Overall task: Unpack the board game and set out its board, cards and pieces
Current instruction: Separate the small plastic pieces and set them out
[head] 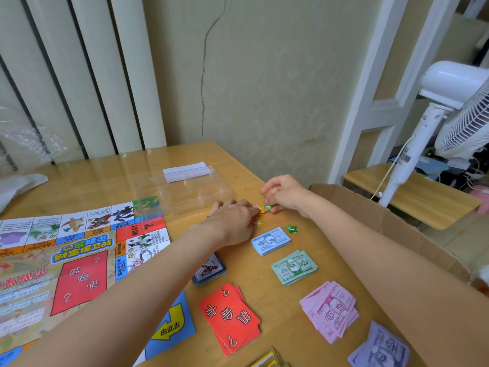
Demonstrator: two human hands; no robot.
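The game board [79,260] lies unfolded on the left of the wooden table [270,308]. Right of it lie a red card stack [229,317], a blue picture-card stack [210,271], and play-money piles in blue [270,241], green [294,267], pink [330,309] and purple [379,348]. My left hand [232,223] and my right hand [283,193] meet over a small cluster of star tokens [260,209], fingers pinched on them. One yellow star [259,222] lies by my left hand. A green star [291,229] lies apart.
A clear plastic tray [190,192] with a white paper strip [185,170] sits behind the hands. A cardboard box flap [383,223] runs along the table's right edge. A white fan [449,107] stands at right. Yellow cards [270,360] peek in at the bottom.
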